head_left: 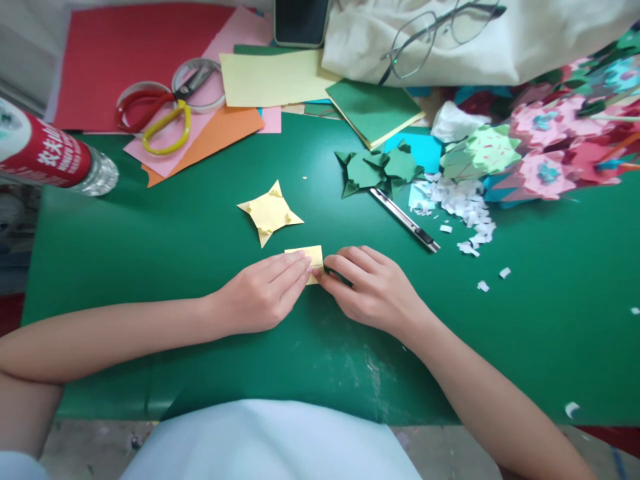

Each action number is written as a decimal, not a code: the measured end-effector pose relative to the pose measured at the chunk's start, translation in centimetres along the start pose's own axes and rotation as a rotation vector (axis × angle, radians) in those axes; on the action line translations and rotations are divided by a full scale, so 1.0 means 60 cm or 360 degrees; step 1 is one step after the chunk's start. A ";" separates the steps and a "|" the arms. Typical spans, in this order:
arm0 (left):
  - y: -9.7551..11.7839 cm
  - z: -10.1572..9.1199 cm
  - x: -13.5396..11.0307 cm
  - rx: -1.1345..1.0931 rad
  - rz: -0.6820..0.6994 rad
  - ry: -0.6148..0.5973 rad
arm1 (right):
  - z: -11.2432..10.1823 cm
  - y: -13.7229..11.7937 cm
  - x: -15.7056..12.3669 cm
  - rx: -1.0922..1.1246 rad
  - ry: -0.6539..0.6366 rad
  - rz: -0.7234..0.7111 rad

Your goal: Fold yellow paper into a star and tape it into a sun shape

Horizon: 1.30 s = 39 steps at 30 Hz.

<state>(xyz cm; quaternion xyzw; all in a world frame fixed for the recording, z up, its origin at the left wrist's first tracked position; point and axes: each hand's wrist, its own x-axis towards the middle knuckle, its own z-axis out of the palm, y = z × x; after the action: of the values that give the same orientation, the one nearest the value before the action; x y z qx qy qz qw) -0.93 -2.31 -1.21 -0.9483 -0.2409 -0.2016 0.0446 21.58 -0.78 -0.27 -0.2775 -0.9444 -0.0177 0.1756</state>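
Note:
A small piece of folded yellow paper lies on the green table in front of me. My left hand holds it from the left, the fingertips together and pressed on its surface. At the paper's right edge, my right hand is closed, with thumb and fingers curled in a pinch; the fingers partly hide that edge. Just beyond my left hand sits a yellow four-pointed paper star with small curled bits. Two dark green folded paper shapes lie farther off, and a utility knife touches their near side.
Red-and-yellow-handled scissors rest on coloured paper sheets at back left, near a bottle. Glasses lie on a cream cloth. White paper scraps and paper flowers occupy the right; a phone is behind.

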 end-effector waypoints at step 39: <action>-0.005 -0.002 0.002 -0.0347 -0.0039 -0.0049 | 0.006 0.034 -0.007 0.0137 0.0147 -0.0062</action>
<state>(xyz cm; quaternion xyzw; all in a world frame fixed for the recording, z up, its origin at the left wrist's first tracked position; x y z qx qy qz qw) -1.02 -2.04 -1.05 -0.9475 -0.2299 -0.2126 -0.0652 22.86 0.77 -0.88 -0.2501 -0.9404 0.0067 0.2305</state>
